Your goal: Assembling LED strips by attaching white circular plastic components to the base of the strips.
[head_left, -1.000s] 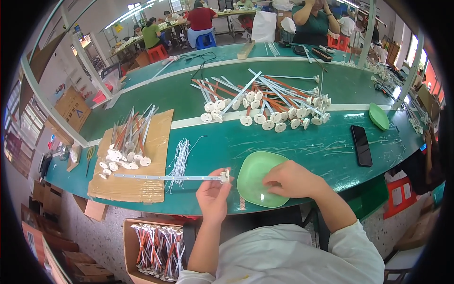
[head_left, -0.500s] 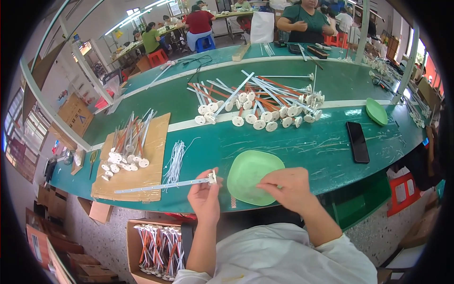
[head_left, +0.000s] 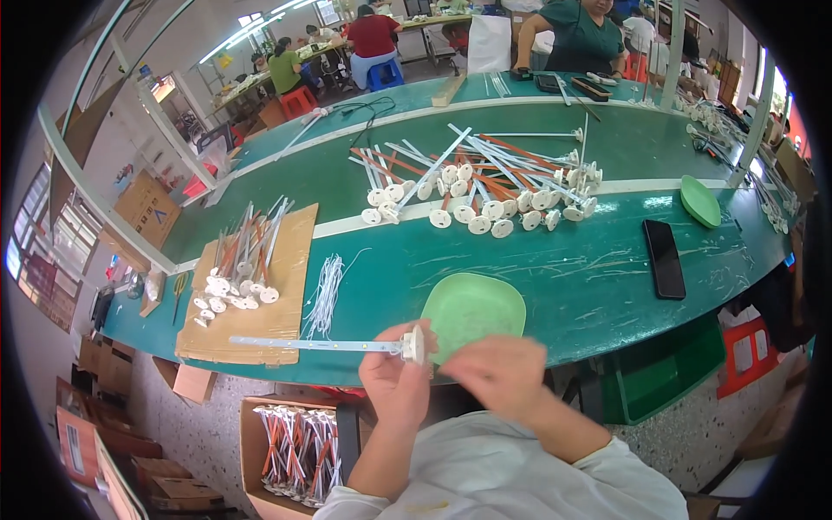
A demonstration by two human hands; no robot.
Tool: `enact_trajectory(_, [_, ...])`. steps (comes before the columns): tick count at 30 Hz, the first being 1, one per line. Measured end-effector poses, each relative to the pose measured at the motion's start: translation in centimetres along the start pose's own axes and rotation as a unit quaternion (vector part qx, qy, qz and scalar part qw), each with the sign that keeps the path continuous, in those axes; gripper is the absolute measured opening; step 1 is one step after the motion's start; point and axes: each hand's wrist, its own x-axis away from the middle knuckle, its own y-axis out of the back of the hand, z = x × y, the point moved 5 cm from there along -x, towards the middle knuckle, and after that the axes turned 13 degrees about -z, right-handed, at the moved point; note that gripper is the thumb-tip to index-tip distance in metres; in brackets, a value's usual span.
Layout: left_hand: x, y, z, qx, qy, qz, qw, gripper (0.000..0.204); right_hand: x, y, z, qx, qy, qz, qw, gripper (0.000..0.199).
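My left hand (head_left: 394, 373) is closed around a light strip (head_left: 312, 344), a narrow pale bar with small square chips and a round white base (head_left: 414, 344) at its right end. The strip points left, roughly level, over the table's near edge. My right hand (head_left: 503, 373) is slightly blurred just right of the base, its fingers drawn together in a pinch toward it. What the pinch holds is too small to make out. Behind that hand lies a green plate (head_left: 477, 299), its near part covered, with faint greyish specks in it.
Light strips with white bases (head_left: 498, 208) are heaped ahead; more lie on cardboard (head_left: 290, 286) at left, beside white wires (head_left: 326, 299). A phone (head_left: 664, 260) and a second green plate (head_left: 700, 201) are at right. A carton (head_left: 251, 451) of strips stands below. A person (head_left: 581, 39) is opposite.
My right hand has moved left from over the green plate to the white base. My left hand has turned the base so its round side faces right, and shifted slightly right. The person opposite has lowered their hands.
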Motion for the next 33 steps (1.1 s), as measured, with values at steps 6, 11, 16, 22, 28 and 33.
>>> enact_trajectory(6, [-0.1, -1.8, -0.6, 0.090, 0.028, 0.094, 0.991, 0.035, 2.3, -2.9, 1.8, -0.071, -0.002, -0.008, 0.997, 0.017])
enact_trajectory(11, [-0.1, -1.1, -0.6, 0.138, 0.069, 0.005, 0.988, 0.042, 2.8, -3.2, 0.3, -0.109, -0.031, 0.080, 0.990, 0.024])
enact_trajectory(16, [0.8, 0.0, -0.8, 0.051, 0.063, 0.037, 0.996, 0.044, 2.5, -3.4, 0.7, -0.135, -0.037, 0.126, 0.982, 0.022])
enact_trajectory(22, [0.9, -0.5, -1.4, 0.072, 0.008, 0.051, 0.996, 0.051, 2.6, -3.2, 1.4, -0.121, -0.038, 0.075, 0.989, 0.021])
enact_trajectory(28, [1.0, 0.0, -1.0, 0.156, 0.038, -0.018, 0.987, 0.047, 4.1, -3.2, 2.4, -0.064, 0.016, -0.075, 0.995, 0.021])
enact_trajectory(33, [1.0, 0.7, -0.8, 0.220, 0.101, -0.062, 0.968, 0.050, 4.5, -3.4, 2.7, -0.003, 0.042, -0.089, 0.995, 0.024])
